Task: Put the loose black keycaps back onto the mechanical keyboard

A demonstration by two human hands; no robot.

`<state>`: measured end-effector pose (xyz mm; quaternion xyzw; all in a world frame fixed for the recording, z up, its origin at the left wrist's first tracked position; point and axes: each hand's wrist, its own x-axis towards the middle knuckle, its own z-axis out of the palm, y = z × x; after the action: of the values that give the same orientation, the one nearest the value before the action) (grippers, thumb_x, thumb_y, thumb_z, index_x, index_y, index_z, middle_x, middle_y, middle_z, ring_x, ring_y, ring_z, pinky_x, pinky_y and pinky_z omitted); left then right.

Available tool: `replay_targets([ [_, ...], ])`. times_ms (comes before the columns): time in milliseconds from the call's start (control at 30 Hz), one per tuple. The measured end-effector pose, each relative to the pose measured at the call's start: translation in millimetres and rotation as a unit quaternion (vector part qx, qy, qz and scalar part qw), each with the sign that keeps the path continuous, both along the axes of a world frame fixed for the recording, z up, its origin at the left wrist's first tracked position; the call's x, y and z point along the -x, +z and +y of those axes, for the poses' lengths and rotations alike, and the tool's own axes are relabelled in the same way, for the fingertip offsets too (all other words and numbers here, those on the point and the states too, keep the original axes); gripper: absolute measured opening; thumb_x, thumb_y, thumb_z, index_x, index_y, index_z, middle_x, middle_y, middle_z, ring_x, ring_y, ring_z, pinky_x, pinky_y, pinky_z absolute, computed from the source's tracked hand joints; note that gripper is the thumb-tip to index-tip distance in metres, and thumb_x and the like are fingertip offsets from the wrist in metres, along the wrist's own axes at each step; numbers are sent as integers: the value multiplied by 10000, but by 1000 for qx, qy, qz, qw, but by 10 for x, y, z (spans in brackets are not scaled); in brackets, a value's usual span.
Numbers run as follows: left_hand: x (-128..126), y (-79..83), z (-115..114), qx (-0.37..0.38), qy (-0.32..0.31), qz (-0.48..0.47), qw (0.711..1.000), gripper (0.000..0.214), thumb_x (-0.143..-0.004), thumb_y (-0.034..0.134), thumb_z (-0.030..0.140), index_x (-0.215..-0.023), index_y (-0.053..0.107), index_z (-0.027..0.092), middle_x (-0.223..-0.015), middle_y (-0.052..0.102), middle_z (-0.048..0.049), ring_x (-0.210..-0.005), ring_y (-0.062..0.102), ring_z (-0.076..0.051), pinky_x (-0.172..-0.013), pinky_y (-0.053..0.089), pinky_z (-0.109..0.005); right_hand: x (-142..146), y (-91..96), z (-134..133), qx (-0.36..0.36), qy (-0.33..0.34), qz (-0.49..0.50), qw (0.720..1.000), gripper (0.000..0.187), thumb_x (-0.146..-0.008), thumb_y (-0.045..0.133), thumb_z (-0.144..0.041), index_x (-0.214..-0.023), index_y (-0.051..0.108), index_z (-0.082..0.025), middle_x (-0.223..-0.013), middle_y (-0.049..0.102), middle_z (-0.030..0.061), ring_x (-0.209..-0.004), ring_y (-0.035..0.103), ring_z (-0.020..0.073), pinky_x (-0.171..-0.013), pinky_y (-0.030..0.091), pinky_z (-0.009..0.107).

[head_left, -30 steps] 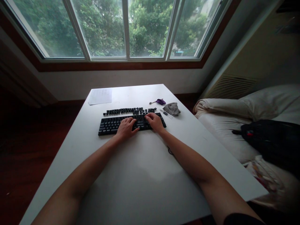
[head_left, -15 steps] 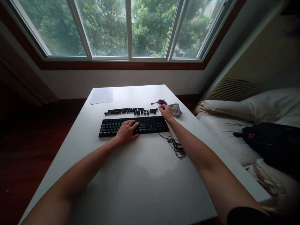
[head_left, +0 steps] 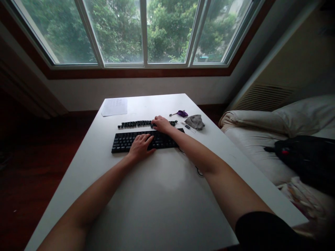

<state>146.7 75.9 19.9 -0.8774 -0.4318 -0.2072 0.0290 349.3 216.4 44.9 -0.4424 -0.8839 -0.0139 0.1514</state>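
A black keyboard (head_left: 123,141) lies across the white table. My left hand (head_left: 140,144) rests on its middle with the fingers stretched out and apart over the keys. Just behind the keyboard runs a row of loose black keycaps (head_left: 136,123). My right hand (head_left: 161,124) reaches over the keyboard to the middle of that row, its fingers bent down and drawn together at the keycaps. Whether a keycap is between the fingertips is too small to make out. Right of the row lies a small dark tool with wire loops (head_left: 187,127), probably a keycap puller.
A crumpled grey cloth (head_left: 195,122) and a purple-handled brush-like tool (head_left: 182,113) lie at the back right. A paper sheet (head_left: 114,106) is at the back left. The keyboard's cable (head_left: 199,171) shows partly under my right forearm. A black bag (head_left: 306,157) sits on the sofa.
My right hand has moved left from the right end of the keycap row to its middle, uncovering the small wire-looped tool by the cloth. My left hand has stayed on the keyboard.
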Motion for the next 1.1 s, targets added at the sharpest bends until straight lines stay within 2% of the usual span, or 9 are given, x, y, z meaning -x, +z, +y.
replay_targets([
  [200,25,17,-21,-8,29,-3,1000,612,-892,662,513,-1448,543,284,-1417,560,-123,-1296,475,-354,-1129,326,-530,184,-12,104,9,6,-19,1000,192,-792,759,-195,-982,769,-217,-1110,652,149,-1097,533,316,-897,431,397],
  [400,44,9,-7,-8,34,-6,999,617,-902,650,514,-1456,541,266,-1433,554,-131,-1306,471,-356,-1129,324,-529,240,24,75,-21,22,-38,999,164,-852,703,-200,-1002,767,-198,-1130,662,148,-1114,536,295,-934,418,390],
  [500,45,-1,10,-3,37,-13,999,631,-889,664,514,-1458,538,274,-1436,553,-127,-1307,470,-357,-1133,318,-528,217,72,26,-28,8,0,1000,193,-904,657,-235,-1064,748,-177,-1113,684,139,-1093,560,275,-941,415,375],
  [600,53,-9,29,-2,40,-14,999,629,-882,672,521,-1449,546,281,-1432,556,-120,-1302,472,-354,-1135,312,-528,123,120,-31,2,4,59,998,194,-911,647,-246,-1068,739,-180,-1025,713,95,-984,605,226,-874,430,323],
  [733,70,-13,49,-4,42,-16,999,621,-879,676,523,-1436,560,272,-1418,563,-121,-1290,477,-350,-1126,322,-523,-77,145,-104,78,39,102,991,172,-868,666,-234,-1009,756,-191,-879,720,27,-779,609,157,-734,422,262],
  [867,80,-8,57,-2,37,-21,999,627,-870,686,514,-1435,553,277,-1413,565,-117,-1288,479,-348,-1117,330,-521,-212,113,-185,139,68,113,982,167,-822,681,-192,-959,776,-197,-824,718,0,-717,597,132,-668,399,235],
  [967,82,-2,60,-1,37,-28,999,638,-858,699,503,-1437,543,286,-1408,569,-113,-1286,484,-347,-1119,326,-527,-216,81,-243,151,84,90,981,150,-799,705,-185,-924,783,-212,-788,706,-11,-705,588,132,-659,390,235],
  [1100,86,-1,61,-1,35,-37,999,642,-855,701,493,-1437,534,278,-1406,569,-117,-1285,486,-345,-1122,326,-525,-163,45,-268,132,91,72,984,123,-791,719,-184,-889,783,-222,-820,710,-2,-737,594,142,-670,391,239],
])
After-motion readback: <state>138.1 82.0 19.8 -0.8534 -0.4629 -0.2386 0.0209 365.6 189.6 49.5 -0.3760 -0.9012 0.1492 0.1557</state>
